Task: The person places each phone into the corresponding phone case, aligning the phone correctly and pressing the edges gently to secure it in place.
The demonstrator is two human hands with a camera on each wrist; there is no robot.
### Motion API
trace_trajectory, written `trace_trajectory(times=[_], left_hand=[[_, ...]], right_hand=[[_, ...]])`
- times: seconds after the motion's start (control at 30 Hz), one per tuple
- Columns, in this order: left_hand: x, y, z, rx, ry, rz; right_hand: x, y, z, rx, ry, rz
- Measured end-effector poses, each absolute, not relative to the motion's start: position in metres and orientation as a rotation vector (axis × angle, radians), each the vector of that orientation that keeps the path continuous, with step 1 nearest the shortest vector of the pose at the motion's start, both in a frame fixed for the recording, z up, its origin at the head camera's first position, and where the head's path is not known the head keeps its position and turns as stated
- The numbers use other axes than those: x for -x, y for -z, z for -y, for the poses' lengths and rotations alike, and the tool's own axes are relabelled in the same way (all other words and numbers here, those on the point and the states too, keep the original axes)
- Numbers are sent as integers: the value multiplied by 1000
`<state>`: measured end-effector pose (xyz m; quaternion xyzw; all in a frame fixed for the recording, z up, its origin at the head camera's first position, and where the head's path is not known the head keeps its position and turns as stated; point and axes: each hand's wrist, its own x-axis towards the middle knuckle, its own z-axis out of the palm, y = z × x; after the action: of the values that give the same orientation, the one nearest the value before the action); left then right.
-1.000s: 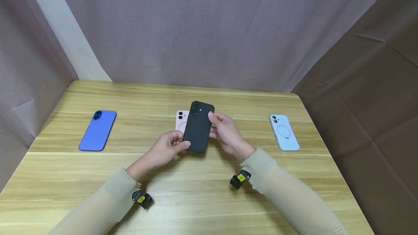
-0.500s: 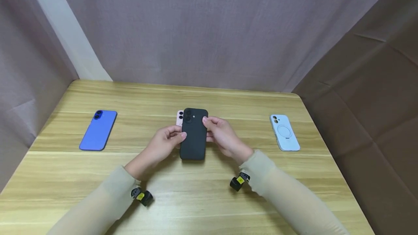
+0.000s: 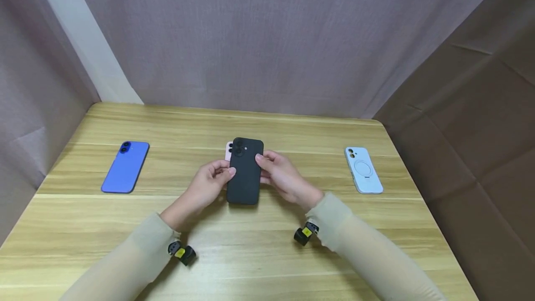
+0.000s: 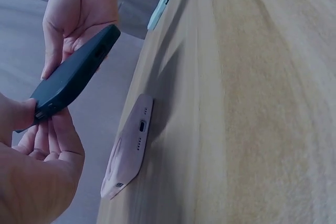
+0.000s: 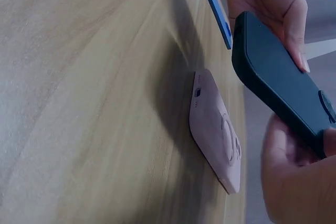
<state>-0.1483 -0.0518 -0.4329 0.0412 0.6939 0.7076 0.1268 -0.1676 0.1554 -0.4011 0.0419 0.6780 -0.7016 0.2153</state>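
Both hands hold a phone in a black case [image 3: 244, 178], back side up with its camera corner away from the person. My left hand [image 3: 205, 186] pinches its left edge, thumb on the back and fingers underneath. At the opposite edge, my right hand [image 3: 285, 179] grips it the same way, somewhat higher up. The wrist views show the black phone raised off the table. Beneath it a phone in a pink case [image 4: 128, 148] lies on the wood, its ring [image 5: 228, 137] facing up; from the head view it is mostly hidden.
A blue phone [image 3: 125, 168] lies face down at the left of the wooden table [image 3: 251, 254]. On the right is a light blue case [image 3: 362, 170] with a ring and open camera holes. Grey curtain [image 3: 251, 36] hangs behind, brown cloth [image 3: 472, 152] at the right.
The black phone has moved slightly left and toward the person, and has turned from a tilt to nearly straight. It covers more of the pink one. Both hands still grip it.
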Motion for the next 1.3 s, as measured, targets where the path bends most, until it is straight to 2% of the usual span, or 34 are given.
trace_trajectory(times=[0.27, 0.77, 1.3], left_hand=[[151, 430, 56, -68, -2177, -1978], [152, 436, 56, 28, -2202, -1891], [150, 434, 60, -81, -2185, -1808]], right_hand=[[156, 408, -153, 56, 1830, -1777], [156, 411, -152, 43, 1819, -1850], [160, 408, -153, -4, 1832, -1906]])
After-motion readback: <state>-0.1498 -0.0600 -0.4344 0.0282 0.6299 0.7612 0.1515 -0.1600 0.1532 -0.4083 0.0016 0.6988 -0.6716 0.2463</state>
